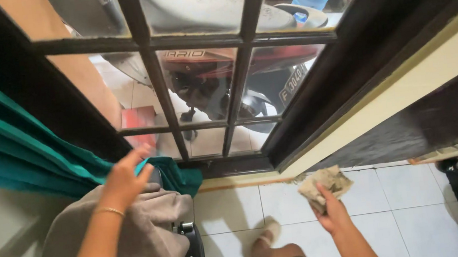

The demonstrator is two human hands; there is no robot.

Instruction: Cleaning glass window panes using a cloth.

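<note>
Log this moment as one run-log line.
left hand: on green curtain | right hand: holding rag | window: shut | floor: white tile

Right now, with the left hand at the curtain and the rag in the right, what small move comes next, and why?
Probably draw the green curtain further left: the left hand touches its edge, which partly covers the window pane, while the right hand holds the crumpled rag low, away from the glass.
</note>
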